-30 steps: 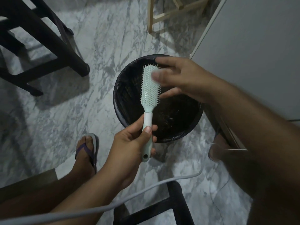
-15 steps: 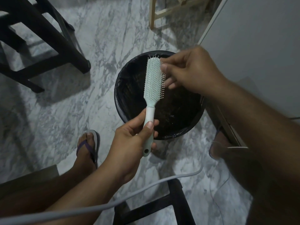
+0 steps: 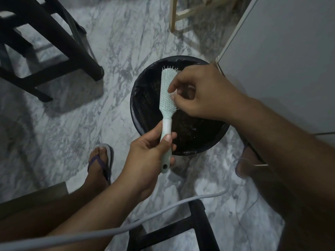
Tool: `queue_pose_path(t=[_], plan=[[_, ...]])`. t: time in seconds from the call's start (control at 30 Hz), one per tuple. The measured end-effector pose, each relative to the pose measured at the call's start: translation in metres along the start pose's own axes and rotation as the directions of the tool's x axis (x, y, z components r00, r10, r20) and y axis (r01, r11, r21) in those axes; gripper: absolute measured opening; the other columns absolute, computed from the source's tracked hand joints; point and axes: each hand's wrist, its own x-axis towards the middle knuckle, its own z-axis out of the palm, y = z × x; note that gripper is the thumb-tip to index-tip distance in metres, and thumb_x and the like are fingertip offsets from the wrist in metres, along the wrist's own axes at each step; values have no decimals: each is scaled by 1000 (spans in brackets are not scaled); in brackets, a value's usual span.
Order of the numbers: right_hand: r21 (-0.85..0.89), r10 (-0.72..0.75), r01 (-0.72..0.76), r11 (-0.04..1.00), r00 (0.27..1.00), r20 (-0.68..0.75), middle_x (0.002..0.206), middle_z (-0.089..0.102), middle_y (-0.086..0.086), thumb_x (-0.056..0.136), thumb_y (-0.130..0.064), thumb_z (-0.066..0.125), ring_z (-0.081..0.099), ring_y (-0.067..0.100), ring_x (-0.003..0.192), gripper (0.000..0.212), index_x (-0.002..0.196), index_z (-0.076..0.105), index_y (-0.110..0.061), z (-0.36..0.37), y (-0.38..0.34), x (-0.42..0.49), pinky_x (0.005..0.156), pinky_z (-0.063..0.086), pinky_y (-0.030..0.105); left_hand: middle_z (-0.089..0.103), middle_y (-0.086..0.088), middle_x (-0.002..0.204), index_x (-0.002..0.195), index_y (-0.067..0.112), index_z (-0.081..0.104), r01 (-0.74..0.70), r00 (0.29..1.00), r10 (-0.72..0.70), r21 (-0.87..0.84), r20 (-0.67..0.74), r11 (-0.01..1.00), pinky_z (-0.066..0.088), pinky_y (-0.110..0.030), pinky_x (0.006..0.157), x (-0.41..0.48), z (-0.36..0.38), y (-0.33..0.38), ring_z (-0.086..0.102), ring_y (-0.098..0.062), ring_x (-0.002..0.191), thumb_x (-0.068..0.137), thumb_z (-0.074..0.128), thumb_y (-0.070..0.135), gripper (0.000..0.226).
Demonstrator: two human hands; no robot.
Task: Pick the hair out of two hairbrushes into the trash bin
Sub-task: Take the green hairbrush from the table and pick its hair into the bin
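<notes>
**Hairbrush held over the lined bin**

Hairbrush in pale mint-green plastic [image 3: 167,98], a long paddle type with a rounded handle, stands nearly upright in the air above the round black trash bin [image 3: 139,113]. The left hand [image 3: 150,156] is wrapped closed around the handle, thumb pressed along its front, and the handle's end with its small hole sticks out below the fingers. The right hand [image 3: 201,95] reaches in from the right, its fingertips pinched together against the bristle face about halfway up the brush head; whether any hair sits between them is too small to tell.

The bin rests on the grey-veined white marble floor [image 3: 68,134], close beside a tall pale grey cabinet panel [image 3: 282,60]. A glossy black plastic liner covers its inside, and the bottom looks dark, with a few small pale flecks; what these are cannot be made out.

A foot in a purple-strapped flip-flop [image 3: 100,160] is planted on the floor left of the bin. A grey cable [image 3: 101,232] runs across the lower part of the view, in front of the left forearm.
</notes>
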Motion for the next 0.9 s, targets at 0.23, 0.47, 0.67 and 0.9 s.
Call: queue_pose_path(t=[0.23,0.47,0.67,0.9], plan=[[-128,95,-91,988,995,19,94,62,-10,82,-45,74,63,11,87,28,102,70,-26,12,-7,-1,80,55,39,73,6,100,137,29,59,-38,998,44,137,-41,990,51,-27,64,3,-2,-5,62,-2,73,97,59,11,44],[-148,40,-54,988,994,-98,96,59,2,95,-32,60,61,24,81,17,95,65,-15,29,-9,-3,68,52,41,70,1,99,139,25,58,-63,997,66,87,-40,994,48,-28,61,6,-2,2,58,-10,77,97,57,9,44],[317,255,-163,934,927,-275,73,64,-6,100,-19,55,67,6,60,17,95,67,-7,-3,1,7,55,55,25,66,-3,104,135,21,61,-24,999,26,-78,24,997,46,-27,59,6,-2,6,54,-14,77,97,56,9,41],[185,299,-278,943,949,-98,85,72,-9,101,-22,53,71,9,71,20,96,72,-18,-5,21,0,67,59,25,67,-3,102,134,20,63,0,999,4,-94,36,996,46,-28,59,7,-6,3,54,-14,77,97,56,8,39]])
